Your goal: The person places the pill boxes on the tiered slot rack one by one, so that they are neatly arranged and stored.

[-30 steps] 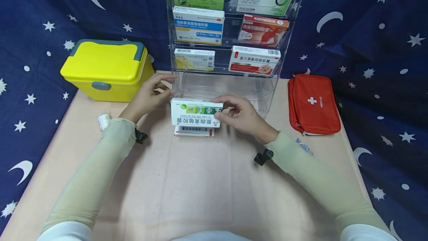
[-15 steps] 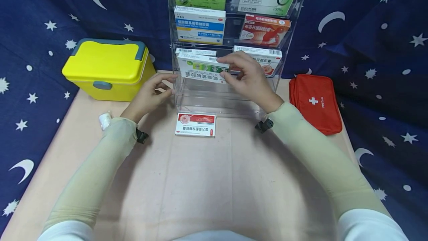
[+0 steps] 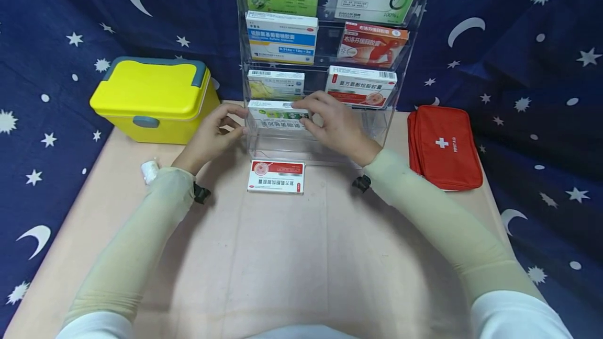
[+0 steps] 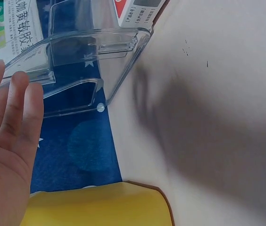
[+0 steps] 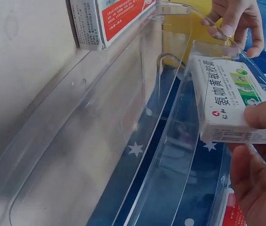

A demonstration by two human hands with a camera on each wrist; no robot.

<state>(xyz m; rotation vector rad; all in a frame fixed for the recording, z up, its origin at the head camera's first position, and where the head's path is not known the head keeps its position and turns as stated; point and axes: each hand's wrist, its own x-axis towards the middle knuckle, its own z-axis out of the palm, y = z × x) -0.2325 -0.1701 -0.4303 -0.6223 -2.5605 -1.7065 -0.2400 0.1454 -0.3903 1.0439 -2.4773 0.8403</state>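
Note:
In the head view my right hand pinches a white medicine box with a green picture strip, between thumb and fingers at its right end. The box stands in the lowest tier of the clear acrylic rack, at the left; its lettering is upside down in the head view. The right wrist view shows the box behind the clear front lip, thumb on its printed face. My left hand is at the rack's left side, fingertips right at the edge. Its fingers look relaxed and fairly straight in the left wrist view.
Several other medicine boxes fill the upper tiers, including a red one. A red-and-white box lies before the rack. A yellow case stands left, with a small white roll near it. A red first-aid pouch lies right.
My right hand has carried the white-and-green medicine box from above the table up to the rack, then down into the lowest tier. The left hand has stayed at the rack's side.

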